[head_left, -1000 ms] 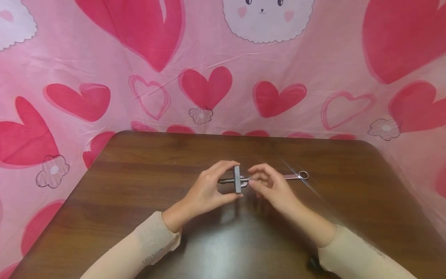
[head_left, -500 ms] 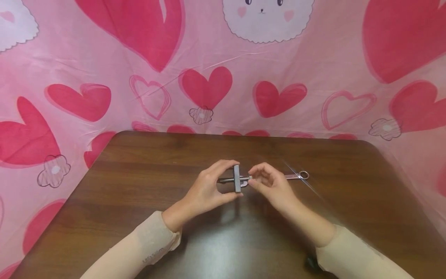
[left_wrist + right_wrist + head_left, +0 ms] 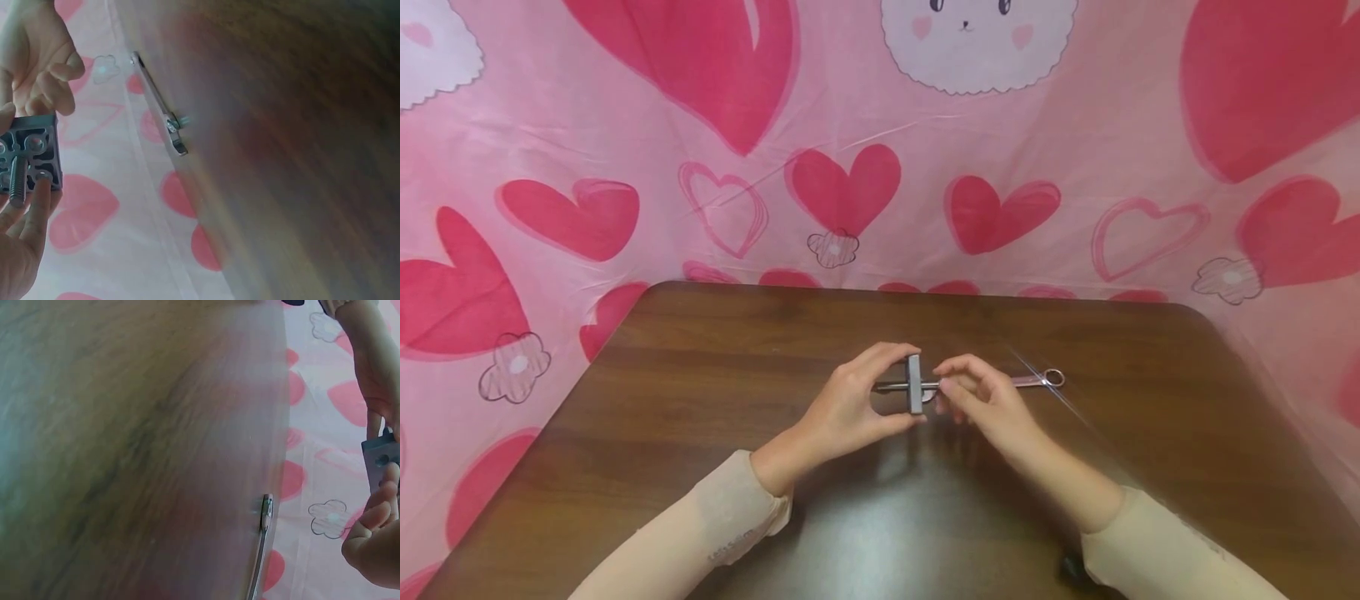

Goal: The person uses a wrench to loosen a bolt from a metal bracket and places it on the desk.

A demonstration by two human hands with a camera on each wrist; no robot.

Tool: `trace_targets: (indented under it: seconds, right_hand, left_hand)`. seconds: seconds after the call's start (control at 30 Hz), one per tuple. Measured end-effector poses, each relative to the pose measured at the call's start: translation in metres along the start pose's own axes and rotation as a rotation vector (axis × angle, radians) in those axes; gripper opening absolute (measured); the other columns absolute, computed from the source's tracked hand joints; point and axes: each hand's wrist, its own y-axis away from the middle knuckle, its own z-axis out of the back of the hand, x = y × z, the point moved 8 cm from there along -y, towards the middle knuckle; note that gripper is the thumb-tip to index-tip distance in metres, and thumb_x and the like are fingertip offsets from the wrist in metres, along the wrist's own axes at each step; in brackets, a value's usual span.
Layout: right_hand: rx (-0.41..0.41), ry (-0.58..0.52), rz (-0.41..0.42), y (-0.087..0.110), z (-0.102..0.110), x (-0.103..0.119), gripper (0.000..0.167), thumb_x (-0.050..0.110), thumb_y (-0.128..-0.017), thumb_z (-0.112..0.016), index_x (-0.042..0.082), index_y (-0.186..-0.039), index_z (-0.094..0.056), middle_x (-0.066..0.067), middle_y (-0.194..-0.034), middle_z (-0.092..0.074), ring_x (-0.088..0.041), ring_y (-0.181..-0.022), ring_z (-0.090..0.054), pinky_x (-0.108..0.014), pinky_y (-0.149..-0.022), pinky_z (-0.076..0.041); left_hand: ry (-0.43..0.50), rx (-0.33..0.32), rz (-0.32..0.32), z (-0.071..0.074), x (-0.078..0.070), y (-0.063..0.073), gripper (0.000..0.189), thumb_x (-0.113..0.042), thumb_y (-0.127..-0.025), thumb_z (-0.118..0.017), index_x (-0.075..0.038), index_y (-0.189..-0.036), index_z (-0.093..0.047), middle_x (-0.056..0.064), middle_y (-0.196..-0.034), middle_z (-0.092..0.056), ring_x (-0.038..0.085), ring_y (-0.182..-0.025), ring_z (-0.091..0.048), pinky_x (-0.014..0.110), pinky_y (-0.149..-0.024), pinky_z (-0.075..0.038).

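Observation:
In the head view my left hand [image 3: 842, 408] holds a grey square metal plate [image 3: 914, 385] by its top and bottom edges, with the plate standing on edge above the table. Through its middle runs a threaded bolt [image 3: 891, 387], whose long threaded end [image 3: 18, 181] faces the left wrist camera. From the other side my right hand [image 3: 988, 402] pinches the bolt's short end between thumb and fingertips, which cover its tip. Recesses mark the plate's back in the left wrist view; in the right wrist view the plate [image 3: 377, 455] is partly cut off.
Behind the right hand a combination wrench [image 3: 1054, 377] lies on the brown wooden table [image 3: 737, 333], its middle hidden by that hand. A small dark object [image 3: 1072, 570] sits by the right sleeve. A pink cloth with hearts [image 3: 917, 125] hangs behind the table.
The right thumb has shifted on the bolt's short end and now covers the tip that showed half a second ago. The plate and left hand have moved very slightly right.

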Motion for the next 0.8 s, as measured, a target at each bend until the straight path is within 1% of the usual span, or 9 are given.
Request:
trace_targets:
  seconds: [0.17,0.23,0.3,0.4,0.5,0.53,0.63,0.73,0.8]
  right_hand:
    - [-0.034,0.005,0.011,-0.002,0.001,0.003,0.018,0.014,-0.102,-0.054,-0.004,-0.102,-0.057,0.003,-0.065,-0.061,-0.014,-0.056,-0.050,-0.026,-0.051,-0.043]
    - [-0.045,0.001,0.019,-0.002,0.001,0.004,0.016,0.011,-0.100,-0.056,-0.005,-0.103,-0.057,0.003,-0.070,-0.063,-0.012,-0.062,-0.054,-0.024,-0.056,-0.047]
    - [-0.047,0.007,0.041,-0.002,0.001,0.005,0.013,0.006,-0.097,-0.060,-0.004,-0.105,-0.057,0.003,-0.079,-0.065,-0.013,-0.069,-0.059,-0.022,-0.062,-0.050]
    - [-0.041,0.023,0.093,-0.001,0.001,0.007,0.018,-0.002,-0.092,-0.065,-0.004,-0.108,-0.057,0.002,-0.094,-0.065,-0.013,-0.082,-0.062,-0.021,-0.074,-0.054]
    - [-0.024,0.038,0.118,-0.001,0.001,0.007,0.020,-0.006,-0.090,-0.066,-0.005,-0.108,-0.056,0.003,-0.097,-0.064,-0.015,-0.083,-0.062,-0.021,-0.075,-0.054]
    - [-0.018,0.036,0.109,-0.001,0.001,0.005,0.021,-0.005,-0.090,-0.065,-0.005,-0.109,-0.056,0.003,-0.098,-0.064,-0.013,-0.083,-0.062,-0.022,-0.075,-0.054]
    - [-0.009,0.029,0.053,0.000,0.003,0.001,0.024,0.002,-0.093,-0.064,-0.004,-0.115,-0.056,0.002,-0.096,-0.066,-0.013,-0.081,-0.062,-0.026,-0.071,-0.054]
    - [-0.003,0.028,-0.005,0.000,0.005,-0.003,0.028,0.010,-0.097,-0.062,-0.004,-0.120,-0.056,-0.002,-0.090,-0.070,-0.016,-0.073,-0.060,-0.028,-0.064,-0.052]
    - [-0.002,0.029,-0.023,-0.001,0.005,-0.005,0.029,0.013,-0.099,-0.060,-0.005,-0.121,-0.055,-0.003,-0.085,-0.071,-0.019,-0.068,-0.058,-0.029,-0.060,-0.050]
  left_hand:
    - [0.007,0.013,0.006,-0.003,-0.001,0.000,0.070,-0.020,-0.071,-0.090,-0.010,-0.132,-0.056,0.002,-0.120,-0.065,0.018,-0.106,-0.067,0.031,-0.093,-0.057]
    - [0.002,0.010,0.000,-0.004,-0.002,0.000,0.070,-0.020,-0.071,-0.090,-0.010,-0.131,-0.056,0.003,-0.120,-0.065,0.018,-0.105,-0.067,0.030,-0.093,-0.058]
    - [-0.003,0.004,0.001,-0.003,-0.001,-0.001,0.069,-0.020,-0.071,-0.090,-0.010,-0.131,-0.057,0.002,-0.119,-0.065,0.016,-0.105,-0.066,0.029,-0.092,-0.058]
    - [-0.008,-0.001,0.010,-0.003,0.001,-0.002,0.069,-0.021,-0.070,-0.091,-0.009,-0.130,-0.057,0.002,-0.119,-0.065,0.014,-0.105,-0.066,0.029,-0.091,-0.058]
    - [-0.002,0.005,0.022,-0.004,0.003,-0.002,0.070,-0.020,-0.070,-0.091,-0.010,-0.130,-0.057,0.001,-0.119,-0.065,0.013,-0.106,-0.066,0.029,-0.092,-0.058]
    - [-0.003,0.006,0.021,-0.005,0.004,-0.002,0.070,-0.020,-0.070,-0.091,-0.010,-0.130,-0.057,0.001,-0.119,-0.065,0.013,-0.106,-0.066,0.029,-0.092,-0.058]
    - [-0.001,0.004,0.016,-0.005,0.003,-0.002,0.070,-0.020,-0.070,-0.091,-0.010,-0.130,-0.057,0.002,-0.119,-0.066,0.016,-0.106,-0.067,0.031,-0.092,-0.058]
    - [-0.001,-0.002,0.012,-0.004,0.004,-0.003,0.071,-0.020,-0.069,-0.092,-0.010,-0.131,-0.057,0.004,-0.119,-0.066,0.020,-0.106,-0.067,0.033,-0.092,-0.058]
    - [-0.003,-0.004,0.010,-0.003,0.004,-0.003,0.072,-0.020,-0.069,-0.092,-0.010,-0.131,-0.057,0.004,-0.119,-0.066,0.022,-0.106,-0.068,0.034,-0.092,-0.058]
